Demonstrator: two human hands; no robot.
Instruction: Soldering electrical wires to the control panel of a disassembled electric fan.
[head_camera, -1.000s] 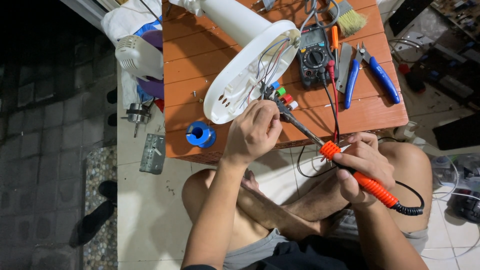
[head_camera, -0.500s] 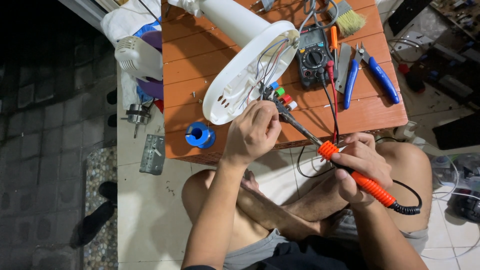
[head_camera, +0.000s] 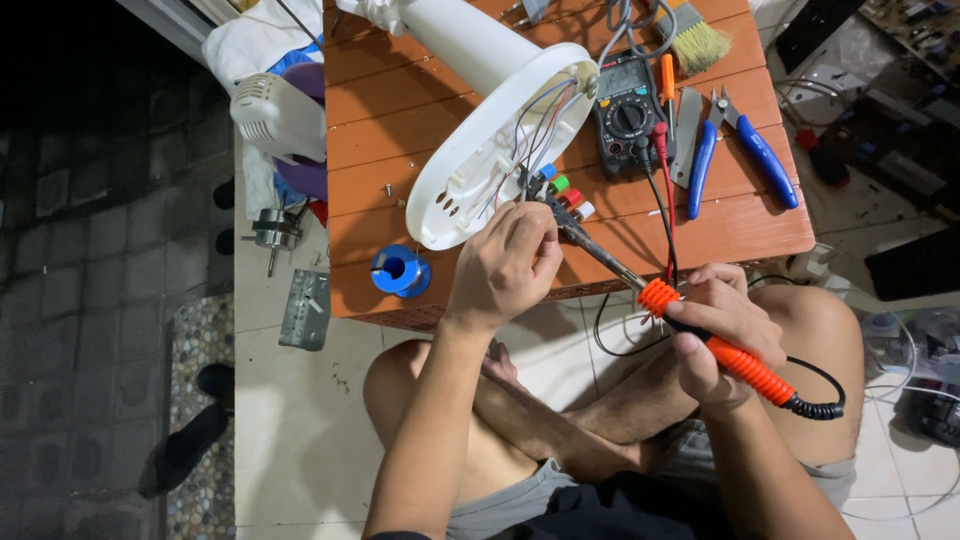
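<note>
My right hand (head_camera: 722, 330) grips a soldering iron (head_camera: 740, 362) by its orange handle, its metal tip reaching up-left to the coloured switch buttons (head_camera: 562, 192) at the edge of a white fan base (head_camera: 470, 180). My left hand (head_camera: 508, 265) is closed just below those buttons, fingers pinched near the iron's tip; what it pinches is too small to tell. Thin wires run inside the open fan base, which lies on a low orange wooden table (head_camera: 380, 130).
A black multimeter (head_camera: 627, 110) with red and black leads, blue-handled pliers (head_camera: 745, 150), a brush (head_camera: 695, 40) and a blue solder spool (head_camera: 400, 270) lie on the table. A white fan motor housing (head_camera: 275, 115) sits left. My crossed legs are below.
Hardly anything moved. My right hand and the iron shifted very slightly; my left hand stays at the switch buttons.
</note>
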